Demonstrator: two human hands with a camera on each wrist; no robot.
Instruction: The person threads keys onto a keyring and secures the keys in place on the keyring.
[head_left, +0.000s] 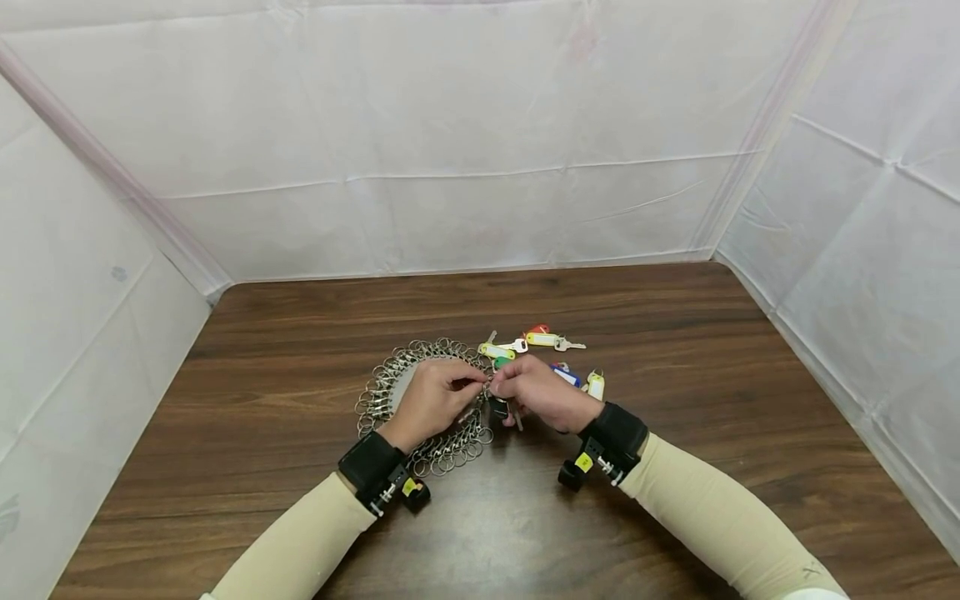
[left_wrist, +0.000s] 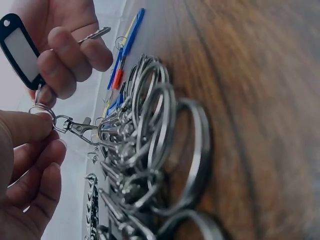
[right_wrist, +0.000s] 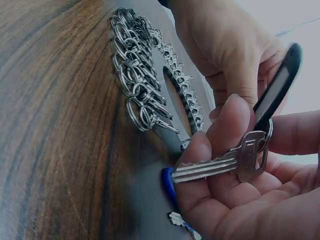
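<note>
Nearest the camera, two cream sleeves end in black wrist straps, and the hands meet over the middle of the dark wooden worktop point(head_left: 675, 350). The left hand point(head_left: 435, 398) has its fingers curled, thumb and forefinger pinching a small split ring point(left_wrist: 42, 109) joined to a snap clip point(left_wrist: 75, 127) on the edge of a big round bunch of metal key rings point(head_left: 420, 408). That bunch lies flat on the worktop under and around the left hand, its loops fanned out in a circle.

The right hand point(head_left: 536, 392) is closed on a silver key point(right_wrist: 225, 165) with a black name tag point(right_wrist: 277, 87). In the right wrist view the key lies across the curled fingers with the thumb pressing on its blade, and the tag stands up behind the thumb. In the left wrist view the key's small ring seems to touch the split ring held by the left hand, though the join is too small to be sure of.

Just beyond the hands, a scatter of keys with coloured tags lies on the worktop: a yellow tag point(head_left: 542, 339), a red one point(head_left: 537, 328), a green-yellow one point(head_left: 497, 351), a blue one point(head_left: 566, 375) and a pale one point(head_left: 596, 385) beside the right hand.

Farthest back, white sheeting point(head_left: 480, 150) walls in the worktop on three sides.
</note>
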